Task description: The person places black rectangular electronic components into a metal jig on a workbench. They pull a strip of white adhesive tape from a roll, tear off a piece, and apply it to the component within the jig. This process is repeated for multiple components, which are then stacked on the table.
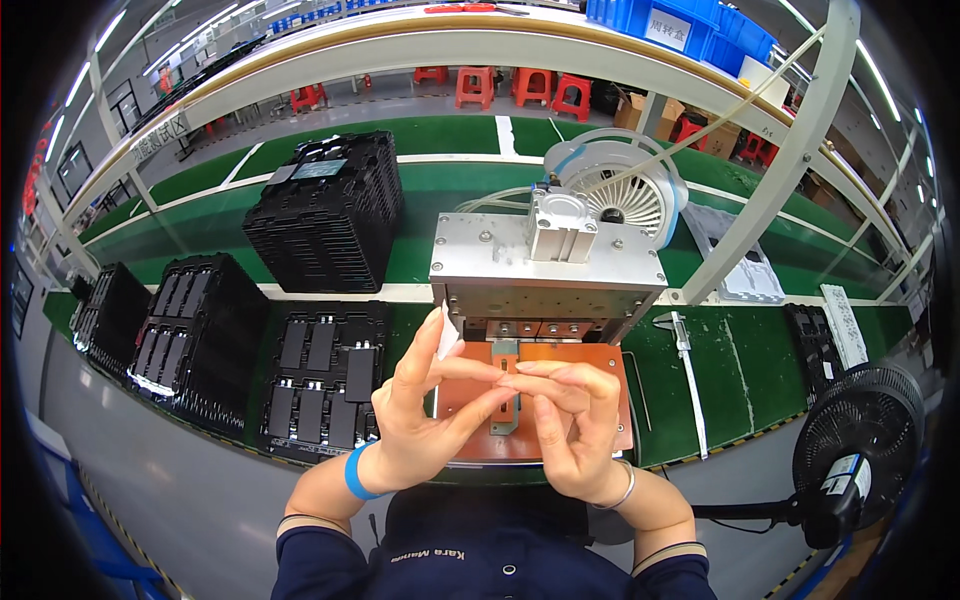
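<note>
My left hand (415, 405), with a blue band at its wrist, is over the orange base plate (465, 443) of a metal press (470, 262). A small white slip (447, 335) sticks up between its fingers. Thumb and forefinger pinch together at the middle. There they meet the fingertips of my right hand (575, 425), which wears a silver bracelet and is also pinched. Whatever lies between the fingertips is too small to make out. Just under the hands is a narrow grey-green fixture (505, 422), partly covered by the fingers.
Left stands a black tray (325, 370) of dark rectangular parts, beside stacked trays (190, 330) and a taller stack (325, 210). A white fan (620, 190) is behind the press. Right are a caliper (685, 365), a hex key (638, 390) and a black fan (860, 440).
</note>
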The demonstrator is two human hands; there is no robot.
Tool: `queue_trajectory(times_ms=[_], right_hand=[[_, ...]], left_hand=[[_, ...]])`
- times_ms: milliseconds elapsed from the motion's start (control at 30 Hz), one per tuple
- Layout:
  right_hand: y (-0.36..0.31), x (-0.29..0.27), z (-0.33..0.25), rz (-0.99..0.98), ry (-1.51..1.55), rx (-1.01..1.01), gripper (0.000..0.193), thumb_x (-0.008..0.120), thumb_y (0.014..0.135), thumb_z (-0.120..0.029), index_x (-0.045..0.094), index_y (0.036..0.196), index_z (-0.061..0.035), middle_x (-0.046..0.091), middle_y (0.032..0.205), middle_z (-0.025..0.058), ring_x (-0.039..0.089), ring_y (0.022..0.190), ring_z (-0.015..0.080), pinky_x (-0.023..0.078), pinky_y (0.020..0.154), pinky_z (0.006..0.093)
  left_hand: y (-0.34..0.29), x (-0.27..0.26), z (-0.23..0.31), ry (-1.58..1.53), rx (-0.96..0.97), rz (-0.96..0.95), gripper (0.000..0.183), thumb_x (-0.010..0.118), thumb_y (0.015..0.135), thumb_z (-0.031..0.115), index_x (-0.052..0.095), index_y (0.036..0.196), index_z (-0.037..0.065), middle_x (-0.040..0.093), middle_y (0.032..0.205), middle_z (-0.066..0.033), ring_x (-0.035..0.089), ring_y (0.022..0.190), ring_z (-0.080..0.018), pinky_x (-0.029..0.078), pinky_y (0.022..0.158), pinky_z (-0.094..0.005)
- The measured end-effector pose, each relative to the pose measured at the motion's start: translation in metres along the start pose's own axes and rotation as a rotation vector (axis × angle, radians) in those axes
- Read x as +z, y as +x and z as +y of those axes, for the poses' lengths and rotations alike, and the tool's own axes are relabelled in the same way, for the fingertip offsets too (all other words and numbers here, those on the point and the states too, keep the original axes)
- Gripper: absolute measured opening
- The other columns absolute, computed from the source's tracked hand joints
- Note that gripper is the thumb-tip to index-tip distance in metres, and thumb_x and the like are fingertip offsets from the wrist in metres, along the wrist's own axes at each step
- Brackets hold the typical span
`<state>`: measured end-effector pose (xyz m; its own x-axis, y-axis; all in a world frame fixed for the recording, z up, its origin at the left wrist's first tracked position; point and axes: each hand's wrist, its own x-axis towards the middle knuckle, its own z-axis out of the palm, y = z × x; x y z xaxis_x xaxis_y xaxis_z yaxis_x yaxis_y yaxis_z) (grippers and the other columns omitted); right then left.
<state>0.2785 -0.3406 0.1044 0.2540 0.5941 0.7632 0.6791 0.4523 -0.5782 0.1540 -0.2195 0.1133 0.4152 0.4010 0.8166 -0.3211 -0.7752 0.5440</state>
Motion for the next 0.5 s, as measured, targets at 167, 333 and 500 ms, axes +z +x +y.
queue_trajectory(times_ms=[167, 333, 500], right_hand=[[-0.005, -0.002, 0.0, 0.009, 0.076, 0.078, 0.03, 0.051, 0.097, 0.001, 0.037, 0.124, 0.0034, 0.07, 0.109, 0.0175, 0.065, 0.108, 0.0286, 0.049, 0.094, 0.0362], [-0.004, -0.008, 0.002, -0.032, 0.193, 0.2, 0.035, 0.05, 0.098, -0.002, 0.033, 0.128, -0.0021, 0.053, 0.137, 0.0217, 0.06, 0.119, 0.0299, 0.049, 0.097, 0.0383], [-0.002, -0.018, 0.006, 0.183, 1.0, 0.664, 0.051, 0.054, 0.093, 0.0, 0.027, 0.134, -0.0175, 0.046, 0.135, 0.0175, 0.059, 0.118, 0.0307, 0.053, 0.098, 0.0412]], left_hand=[[-0.002, 0.0, -0.012, 0.098, 0.232, -0.026, 0.085, 0.079, 0.075, -0.005, 0.035, 0.148, 0.003, 0.074, 0.087, -0.0088, 0.067, 0.07, -0.0222, 0.056, 0.077, -0.0359], [-0.006, 0.003, -0.009, 0.065, 0.272, -0.024, 0.088, 0.076, 0.077, -0.009, 0.03, 0.15, 0.005, 0.071, 0.082, -0.0087, 0.066, 0.072, -0.0211, 0.054, 0.082, -0.0406], [-0.01, -0.009, 0.008, -0.455, -0.355, -0.099, 0.1, 0.066, 0.085, -0.011, -0.002, 0.156, 0.008, 0.067, 0.088, -0.0113, 0.069, 0.089, -0.0207, 0.054, 0.086, -0.0366]])
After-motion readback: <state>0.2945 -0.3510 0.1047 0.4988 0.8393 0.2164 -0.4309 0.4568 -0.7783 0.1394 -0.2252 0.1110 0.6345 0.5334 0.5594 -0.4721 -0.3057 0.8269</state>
